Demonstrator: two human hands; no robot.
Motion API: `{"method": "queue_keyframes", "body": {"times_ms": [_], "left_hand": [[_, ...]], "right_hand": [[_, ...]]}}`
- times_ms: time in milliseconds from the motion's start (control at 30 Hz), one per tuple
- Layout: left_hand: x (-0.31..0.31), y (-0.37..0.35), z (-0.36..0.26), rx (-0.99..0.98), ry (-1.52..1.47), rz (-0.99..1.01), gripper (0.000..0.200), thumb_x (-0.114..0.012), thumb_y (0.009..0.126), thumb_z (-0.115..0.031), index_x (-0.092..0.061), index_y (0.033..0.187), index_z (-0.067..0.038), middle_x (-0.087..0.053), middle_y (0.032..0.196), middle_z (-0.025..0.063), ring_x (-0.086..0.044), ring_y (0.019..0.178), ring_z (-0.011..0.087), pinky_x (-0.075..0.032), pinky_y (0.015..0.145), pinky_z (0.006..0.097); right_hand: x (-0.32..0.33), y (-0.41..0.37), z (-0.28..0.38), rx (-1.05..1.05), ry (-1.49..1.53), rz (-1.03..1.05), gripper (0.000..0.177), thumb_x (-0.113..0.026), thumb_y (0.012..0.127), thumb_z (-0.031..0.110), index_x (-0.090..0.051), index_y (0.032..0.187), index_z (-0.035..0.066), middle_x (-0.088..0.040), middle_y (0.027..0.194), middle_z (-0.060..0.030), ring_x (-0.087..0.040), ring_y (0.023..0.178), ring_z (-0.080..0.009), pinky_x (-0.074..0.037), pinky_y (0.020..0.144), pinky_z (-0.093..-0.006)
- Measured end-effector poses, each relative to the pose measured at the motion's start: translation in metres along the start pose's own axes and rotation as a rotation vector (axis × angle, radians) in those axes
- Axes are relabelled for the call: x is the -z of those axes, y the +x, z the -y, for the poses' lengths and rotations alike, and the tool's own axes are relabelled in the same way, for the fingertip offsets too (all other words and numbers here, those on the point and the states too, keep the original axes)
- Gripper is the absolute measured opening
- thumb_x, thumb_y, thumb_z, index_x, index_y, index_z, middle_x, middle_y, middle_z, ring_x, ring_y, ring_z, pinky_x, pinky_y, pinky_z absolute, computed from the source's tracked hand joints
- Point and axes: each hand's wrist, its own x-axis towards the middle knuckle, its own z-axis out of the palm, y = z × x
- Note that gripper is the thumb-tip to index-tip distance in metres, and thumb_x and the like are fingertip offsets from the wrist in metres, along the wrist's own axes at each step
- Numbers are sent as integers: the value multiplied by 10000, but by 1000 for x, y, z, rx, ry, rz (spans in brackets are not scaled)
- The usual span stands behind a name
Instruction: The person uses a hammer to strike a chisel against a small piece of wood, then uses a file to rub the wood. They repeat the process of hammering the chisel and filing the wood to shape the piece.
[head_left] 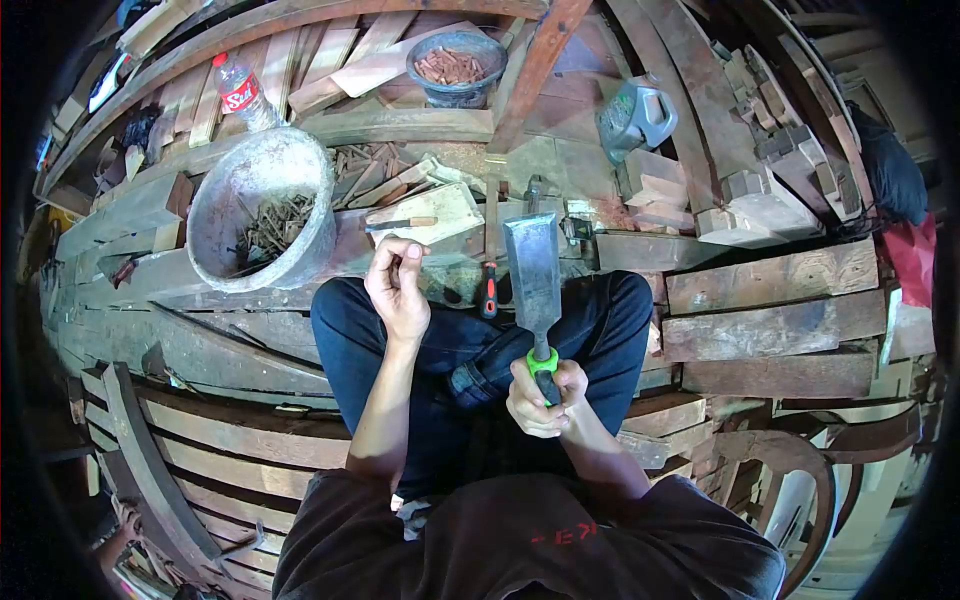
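My right hand (545, 398) is wrapped round the green and black handle of a wide chisel (535, 270), its broad metal blade pointing up and away from me. To the left, my left hand (398, 290) is raised above my knee with curled fingers; whether anything is between them is too small to tell. Just beyond it, a small chisel with a wooden handle (412, 222) lies on a pale wood block (445, 208). A tool with a red and black handle (489, 292) rests between my legs, in front of the crossed jeans.
A large whitish bucket (318, 235) with wood scraps stands at the left, beside a plastic bottle (245, 95). Further back are a dark bucket (463, 92) of wood pieces and a bluish jug (637, 118). Stacked planks (770, 285) lie at the right.
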Motion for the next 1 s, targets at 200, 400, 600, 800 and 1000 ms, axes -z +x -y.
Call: {"method": "queue_keyframes", "body": {"times_ms": [200, 400, 600, 800, 1000], "left_hand": [[5, -2, 5, 62, 8, 26, 152, -593, 950, -85, -568, 823, -7, -602, 820, 29, -518, 759, 67, -400, 714, 202], [15, 1, 42, 2, 255, 70, 194, -583, 965, -112, -570, 811, 3, -571, 780, 16, -503, 744, 93, -409, 718, 232], [20, 7, 64, -56, 432, 135, 232, -601, 956, -145, -572, 780, 3, -478, 654, -1, -373, 591, 82, -322, 536, 257], [19, 4, 67, -16, 462, 173, 201, -590, 945, -115, -580, 787, 10, -477, 626, 2, -365, 566, 77, -310, 519, 265], [21, 3, 75, -49, 505, 181, 178, -596, 930, -105, -583, 791, 4, -476, 635, 3, -376, 565, 81, -324, 524, 264]], "right_hand": [[-11, -4, 8, 54, -102, -78, 350, -583, 891, 276, -459, 842, -47, -445, 541, -65, -436, 355, -117, -366, 317, -259], [-49, -38, 72, 398, -793, -567, 411, -610, 878, 342, -483, 954, -41, -492, 625, -102, -471, 386, -181, -420, 358, -309], [-108, -88, 154, 907, -1579, -1315, 173, -555, 966, 158, -475, 1053, 32, -621, 794, -105, -559, 441, -173, -446, 391, -303], [-127, -151, 265, 1343, -2291, -1950, 327, -538, 979, 316, -529, 928, -7, -617, 704, -242, -632, 635, -416, -472, 565, -472], [-173, -143, 329, 1408, -2396, -2121, 282, -536, 964, 287, -541, 963, 5, -633, 745, -274, -637, 711, -462, -486, 626, -522]]}}
